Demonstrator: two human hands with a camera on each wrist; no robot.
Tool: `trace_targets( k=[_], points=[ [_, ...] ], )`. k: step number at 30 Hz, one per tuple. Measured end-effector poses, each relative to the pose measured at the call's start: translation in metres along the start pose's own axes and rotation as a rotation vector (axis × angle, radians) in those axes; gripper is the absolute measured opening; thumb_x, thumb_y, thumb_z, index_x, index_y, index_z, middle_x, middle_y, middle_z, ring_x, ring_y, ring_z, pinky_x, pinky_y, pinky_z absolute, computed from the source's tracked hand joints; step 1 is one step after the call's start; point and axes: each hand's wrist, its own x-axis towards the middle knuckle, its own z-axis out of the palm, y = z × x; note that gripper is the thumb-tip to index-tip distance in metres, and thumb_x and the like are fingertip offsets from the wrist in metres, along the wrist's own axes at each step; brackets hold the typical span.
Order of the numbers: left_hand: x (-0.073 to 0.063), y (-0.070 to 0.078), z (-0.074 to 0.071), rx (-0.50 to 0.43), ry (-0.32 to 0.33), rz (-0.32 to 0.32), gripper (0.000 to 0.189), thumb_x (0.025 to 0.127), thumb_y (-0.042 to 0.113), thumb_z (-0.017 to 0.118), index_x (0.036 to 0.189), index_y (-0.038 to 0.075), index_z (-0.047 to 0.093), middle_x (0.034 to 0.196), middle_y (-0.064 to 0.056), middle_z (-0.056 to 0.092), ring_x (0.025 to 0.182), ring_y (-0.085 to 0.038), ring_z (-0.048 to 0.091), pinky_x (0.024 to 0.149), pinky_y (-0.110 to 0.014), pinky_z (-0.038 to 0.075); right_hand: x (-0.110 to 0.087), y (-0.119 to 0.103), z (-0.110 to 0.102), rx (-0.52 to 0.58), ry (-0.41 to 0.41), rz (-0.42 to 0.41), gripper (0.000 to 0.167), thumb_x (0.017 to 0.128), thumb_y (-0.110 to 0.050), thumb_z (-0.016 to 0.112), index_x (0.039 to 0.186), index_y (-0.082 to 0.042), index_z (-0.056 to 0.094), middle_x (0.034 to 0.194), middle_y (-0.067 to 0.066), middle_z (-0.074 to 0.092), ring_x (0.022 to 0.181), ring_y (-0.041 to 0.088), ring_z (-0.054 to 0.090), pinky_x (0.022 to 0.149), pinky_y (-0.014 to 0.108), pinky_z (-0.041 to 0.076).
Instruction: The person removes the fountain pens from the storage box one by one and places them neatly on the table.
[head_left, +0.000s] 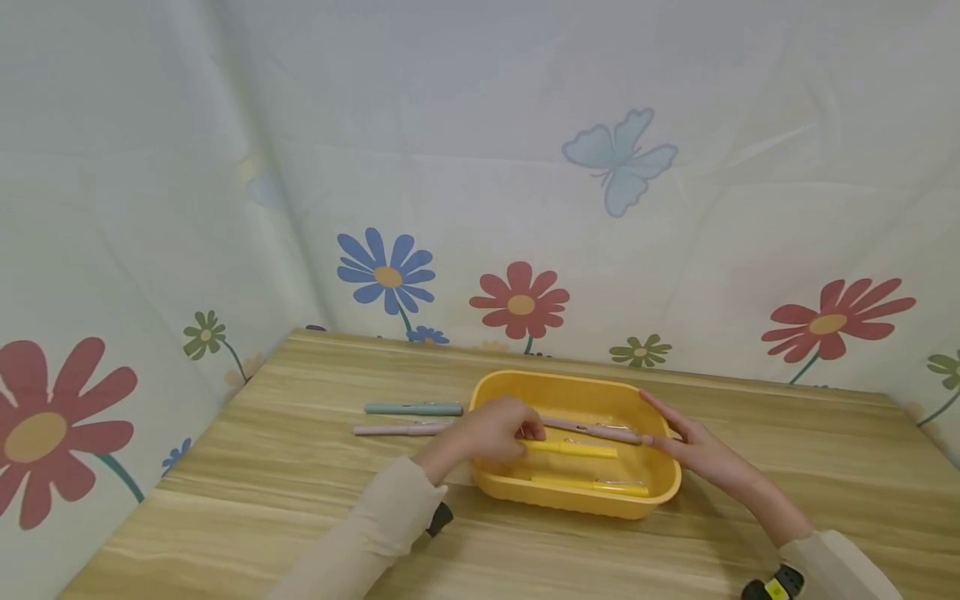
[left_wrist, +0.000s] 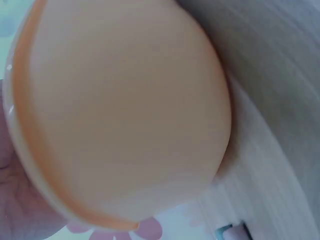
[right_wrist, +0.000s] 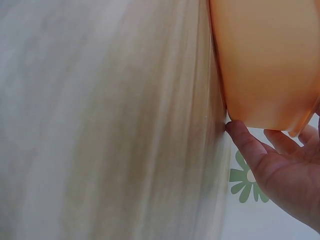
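A yellow plastic basket (head_left: 577, 503) stands on the table with several pens inside. My left hand (head_left: 487, 427) reaches over its left side, fingers bent downward, and holds one end of a yellow pen (head_left: 573, 449). Behind that pen lies a greyish-pink pen (head_left: 592, 430), sloping toward the right rim. Another yellow pen (head_left: 611, 487) rests near the front wall. My right hand (head_left: 697, 450) holds the basket's right end, thumb over the rim. In the right wrist view, a fingertip of the right hand (right_wrist: 280, 170) touches the basket's (right_wrist: 270, 65) lower outside corner.
Left of the basket lie a teal pen (head_left: 414, 409) and a pale pink pen (head_left: 401, 430), the latter partly hidden by my left hand. The wooden table (head_left: 247, 492) ends at a flower-printed curtain (head_left: 450, 192) behind it.
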Motion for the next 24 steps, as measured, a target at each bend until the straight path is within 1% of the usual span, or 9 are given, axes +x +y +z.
trace_targets(
  k=[3, 8, 13, 16, 21, 24],
  points=[
    [-0.004, -0.001, -0.006, 0.002, 0.004, 0.011, 0.02, 0.076, -0.001, 0.064, 0.093, 0.008, 0.068, 0.085, 0.005, 0.063, 0.077, -0.007, 0.053, 0.074, -0.019, 0.046, 0.0, 0.001, 0.0, -0.011, -0.001, -0.017, 0.064, 0.093, -0.024, 0.05, 0.146, -0.013, 0.016, 0.149, 0.022, 0.011, 0.132, 0.048, 0.007, 0.097, 0.066, 0.018],
    [-0.011, -0.005, -0.013, 0.026, 0.027, 0.029, 0.018, 0.076, 0.0, 0.064, 0.092, 0.008, 0.068, 0.083, 0.004, 0.062, 0.075, -0.009, 0.053, 0.072, -0.02, 0.046, 0.0, 0.002, -0.001, -0.035, -0.004, -0.064, 0.063, 0.094, -0.021, 0.049, 0.146, -0.011, 0.016, 0.148, 0.024, 0.011, 0.13, 0.051, 0.006, 0.096, 0.066, 0.016],
    [-0.017, -0.011, -0.018, 0.008, 0.046, 0.003, 0.018, 0.075, 0.0, 0.066, 0.091, 0.009, 0.068, 0.081, 0.005, 0.061, 0.075, -0.01, 0.053, 0.072, -0.021, 0.046, 0.0, 0.002, -0.001, -0.023, 0.0, -0.051, 0.063, 0.094, -0.022, 0.05, 0.146, -0.012, 0.016, 0.149, 0.022, 0.011, 0.131, 0.049, 0.006, 0.097, 0.066, 0.016],
    [-0.021, -0.015, -0.021, -0.014, 0.056, -0.001, 0.017, 0.075, 0.0, 0.067, 0.091, 0.008, 0.068, 0.08, 0.005, 0.061, 0.074, -0.01, 0.052, 0.071, -0.022, 0.046, 0.001, 0.003, -0.001, -0.011, 0.001, -0.042, 0.063, 0.094, -0.023, 0.049, 0.146, -0.012, 0.016, 0.149, 0.021, 0.011, 0.132, 0.048, 0.006, 0.098, 0.066, 0.015],
    [-0.028, -0.018, -0.025, -0.049, 0.064, 0.021, 0.017, 0.076, -0.001, 0.067, 0.091, 0.007, 0.067, 0.081, 0.004, 0.062, 0.073, -0.011, 0.053, 0.07, -0.022, 0.046, 0.001, 0.004, 0.0, -0.004, 0.002, -0.041, 0.063, 0.094, -0.023, 0.049, 0.146, -0.013, 0.016, 0.149, 0.021, 0.011, 0.132, 0.047, 0.006, 0.098, 0.065, 0.016],
    [-0.031, -0.017, -0.029, -0.047, 0.07, 0.031, 0.017, 0.075, -0.002, 0.067, 0.09, 0.006, 0.067, 0.081, 0.003, 0.062, 0.073, -0.012, 0.053, 0.07, -0.022, 0.047, 0.001, 0.004, 0.0, -0.009, 0.003, -0.047, 0.063, 0.094, -0.022, 0.049, 0.146, -0.012, 0.016, 0.149, 0.022, 0.011, 0.132, 0.047, 0.006, 0.098, 0.065, 0.015]
  ],
)
